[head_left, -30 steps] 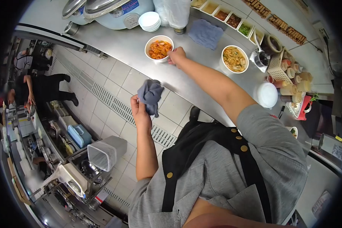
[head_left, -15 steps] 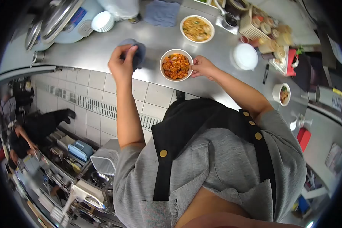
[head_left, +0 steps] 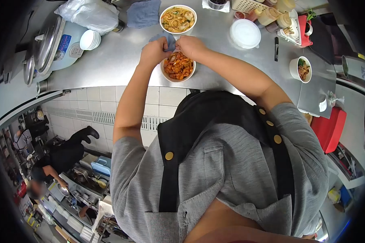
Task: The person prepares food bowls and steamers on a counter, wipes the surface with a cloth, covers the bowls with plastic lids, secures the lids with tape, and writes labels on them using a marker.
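Note:
My left hand (head_left: 153, 52) is closed on a blue-grey cloth (head_left: 166, 39) at the far left rim of a white bowl. The bowl (head_left: 178, 80) sits near the front edge of the steel counter and holds pieces of food in red-orange sauce (head_left: 177, 67). My right hand (head_left: 192, 47) is beside the left, over the bowl's far rim. Its fingers are closed; whether they pinch the cloth or the rim is hidden. Just beyond both hands stands a second white bowl of noodles (head_left: 177, 20).
Another folded blue cloth (head_left: 143, 13) lies at the back. Stacked white cups (head_left: 90, 40) stand left. To the right are white lids (head_left: 245, 33), a black marker (head_left: 276, 49), sauce bottles (head_left: 268, 17) and a smaller food bowl (head_left: 300, 69). A co-worker (head_left: 61, 156) stands across the aisle.
My left hand has brought the cloth rightward to the bowl's far rim. My right hand has moved from the bowl's right side to its far side. The camera view has shifted.

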A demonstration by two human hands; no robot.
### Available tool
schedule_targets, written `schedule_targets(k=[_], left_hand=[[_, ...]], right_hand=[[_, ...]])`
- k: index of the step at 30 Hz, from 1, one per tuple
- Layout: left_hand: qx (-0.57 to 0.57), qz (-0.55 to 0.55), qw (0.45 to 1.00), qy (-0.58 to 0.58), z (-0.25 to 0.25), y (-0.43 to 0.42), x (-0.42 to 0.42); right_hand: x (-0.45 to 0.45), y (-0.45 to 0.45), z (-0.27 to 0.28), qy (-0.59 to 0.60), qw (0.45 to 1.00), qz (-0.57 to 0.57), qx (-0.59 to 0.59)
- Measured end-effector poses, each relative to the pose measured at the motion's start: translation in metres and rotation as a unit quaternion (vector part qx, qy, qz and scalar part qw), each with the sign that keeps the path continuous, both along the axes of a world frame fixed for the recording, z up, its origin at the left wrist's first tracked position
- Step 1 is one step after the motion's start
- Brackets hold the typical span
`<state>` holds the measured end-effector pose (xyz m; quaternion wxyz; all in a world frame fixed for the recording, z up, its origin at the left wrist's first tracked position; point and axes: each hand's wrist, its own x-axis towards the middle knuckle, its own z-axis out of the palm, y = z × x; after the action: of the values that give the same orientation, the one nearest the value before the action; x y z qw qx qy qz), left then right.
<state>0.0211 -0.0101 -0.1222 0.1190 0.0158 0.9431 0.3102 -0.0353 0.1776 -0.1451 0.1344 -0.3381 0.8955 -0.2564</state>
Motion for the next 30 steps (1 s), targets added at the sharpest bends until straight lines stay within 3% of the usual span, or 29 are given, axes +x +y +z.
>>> schedule_targets(k=[2, 6, 9, 10, 11, 13, 15, 17, 19, 21, 23, 25, 30], left_hand=[[-0.119, 0.016, 0.993, 0.007, 0.008, 0.006, -0.002], [-0.118, 0.031, 0.991, 0.045, -0.005, -0.002, 0.023], [-0.092, 0.125, 0.988, 0.014, -0.010, -0.009, 0.044], [0.099, 0.178, 0.979, 0.023, -0.027, -0.023, 0.052], [0.285, 0.225, 0.931, 0.031, -0.035, -0.033, 0.057], [0.364, 0.265, 0.893, -0.003, -0.017, -0.038, 0.061], [0.385, 0.280, 0.879, -0.014, -0.007, -0.033, 0.062], [0.270, 0.229, 0.935, 0.010, -0.009, -0.021, 0.049], [0.225, 0.167, 0.959, 0.035, -0.032, -0.006, 0.036], [0.181, 0.146, 0.972, 0.036, -0.028, 0.016, 0.032], [-0.059, 0.117, 0.991, 0.028, 0.005, 0.035, 0.031], [-0.074, 0.112, 0.990, 0.053, 0.005, 0.040, 0.039], [-0.087, 0.141, 0.981, 0.099, -0.010, 0.039, 0.074]], right_hand=[[0.001, 0.005, -0.003, -0.001, 1.000, -0.001, -0.010], [-0.001, 0.013, -0.008, -0.007, 1.000, -0.017, 0.015], [0.004, 0.029, -0.003, -0.040, 0.998, -0.024, 0.030], [0.006, 0.033, 0.001, -0.067, 0.996, -0.027, 0.042], [0.004, 0.036, 0.007, -0.068, 0.996, -0.027, 0.041], [-0.001, 0.042, 0.024, -0.115, 0.980, 0.003, 0.163], [0.004, 0.041, 0.036, -0.047, 0.986, 0.026, 0.156], [0.009, 0.031, 0.036, 0.022, 0.988, 0.047, 0.144], [0.010, 0.012, 0.021, 0.119, 0.987, 0.101, 0.037], [0.006, 0.003, 0.004, 0.114, 0.986, 0.115, 0.048], [0.006, 0.004, 0.001, 0.110, 0.984, 0.130, 0.057], [0.005, 0.013, 0.003, 0.130, 0.982, 0.139, 0.002], [0.004, 0.029, 0.002, 0.133, 0.984, 0.118, 0.019]])
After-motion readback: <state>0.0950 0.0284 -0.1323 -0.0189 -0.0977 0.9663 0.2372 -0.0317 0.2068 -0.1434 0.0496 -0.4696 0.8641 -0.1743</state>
